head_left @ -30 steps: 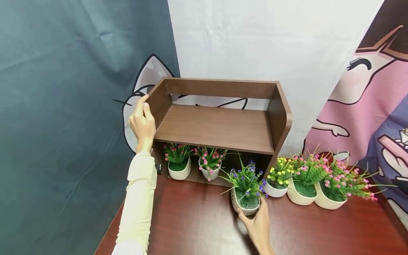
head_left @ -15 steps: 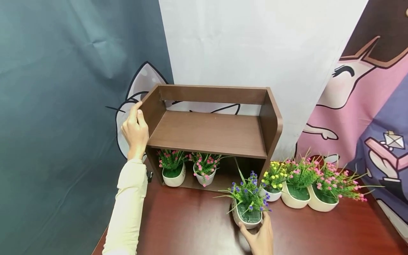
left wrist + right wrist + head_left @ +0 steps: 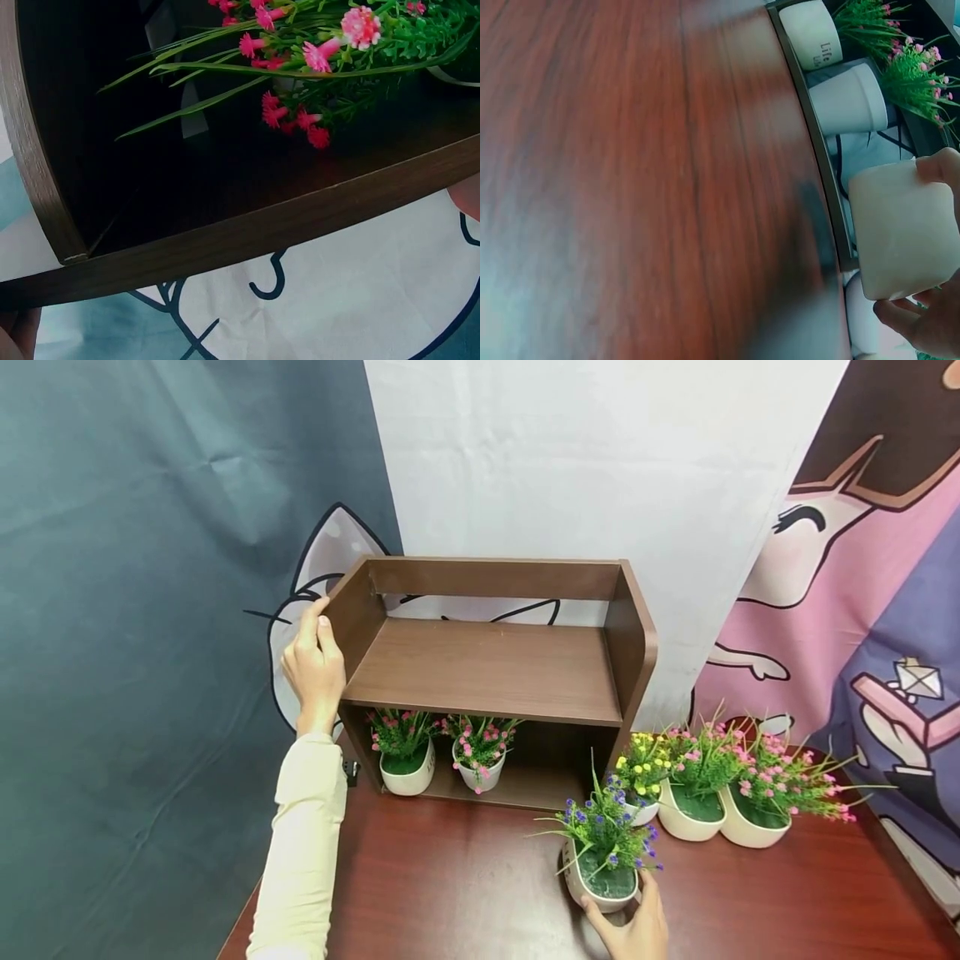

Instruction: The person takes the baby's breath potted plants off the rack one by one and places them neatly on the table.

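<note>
My right hand (image 3: 636,925) grips the blue-flowered pot (image 3: 606,868) between thumb and fingers, with the yellow-flowered pot (image 3: 641,772) just beyond. My left hand (image 3: 313,670), index finger extended, rests against the shelf (image 3: 483,668), a pink-flowered pot (image 3: 406,764) below and to its right.

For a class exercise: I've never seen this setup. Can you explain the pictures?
No machine here: a person's bare hands do the work. The wide picture comes from a head camera, the close ones from each wrist. The left hand touches a brown shelf; in front of it, the right hand holds a blue-flowered pot. Two pink-flowered pots stand in the lower compartment; right of the shelf, a yellow-flowered pot and two pink ones stand on the table.
</note>
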Demonstrator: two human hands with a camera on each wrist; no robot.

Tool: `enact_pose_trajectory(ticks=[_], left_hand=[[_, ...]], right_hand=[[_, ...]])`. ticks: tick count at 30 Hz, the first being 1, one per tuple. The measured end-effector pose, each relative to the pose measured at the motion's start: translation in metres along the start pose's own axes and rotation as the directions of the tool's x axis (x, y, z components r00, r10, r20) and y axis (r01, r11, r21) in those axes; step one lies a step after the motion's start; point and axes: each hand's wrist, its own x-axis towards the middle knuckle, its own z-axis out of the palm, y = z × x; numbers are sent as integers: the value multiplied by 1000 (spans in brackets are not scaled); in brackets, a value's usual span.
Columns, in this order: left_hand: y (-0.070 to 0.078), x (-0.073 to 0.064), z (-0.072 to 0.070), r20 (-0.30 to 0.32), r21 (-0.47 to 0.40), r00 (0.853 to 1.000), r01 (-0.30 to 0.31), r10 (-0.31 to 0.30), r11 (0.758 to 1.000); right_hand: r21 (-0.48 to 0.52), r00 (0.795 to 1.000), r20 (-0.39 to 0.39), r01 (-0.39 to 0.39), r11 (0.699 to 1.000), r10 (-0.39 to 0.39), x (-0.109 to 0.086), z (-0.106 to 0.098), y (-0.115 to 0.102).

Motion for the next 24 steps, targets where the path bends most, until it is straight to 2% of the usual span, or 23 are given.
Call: enact_pose_trajectory(ticks=[4, 5, 10, 19, 24], left_hand=[[-1, -2, -1, -2, 11, 1000, 4, -4, 1000], [-1, -2, -1, -4, 13, 1000, 7, -7, 1000], [-4, -5, -1, -8, 14, 1000, 20, -20, 1000], [-4, -9, 5, 4, 16, 999, 34, -34, 999], [-1, -1, 4, -28, 13, 1000, 6, -6, 1000]], right_hand=[[-6, 999, -42, 19, 1000, -19, -1, -4, 9], [-23, 999, -47, 12, 1000, -13, 0, -8, 5], [-65, 998, -66, -21, 998, 17, 1, -13, 13], [-119, 994, 4, -111, 987, 112, 5, -20, 20], [-86, 988, 44, -141, 986, 145, 11, -20, 21]])
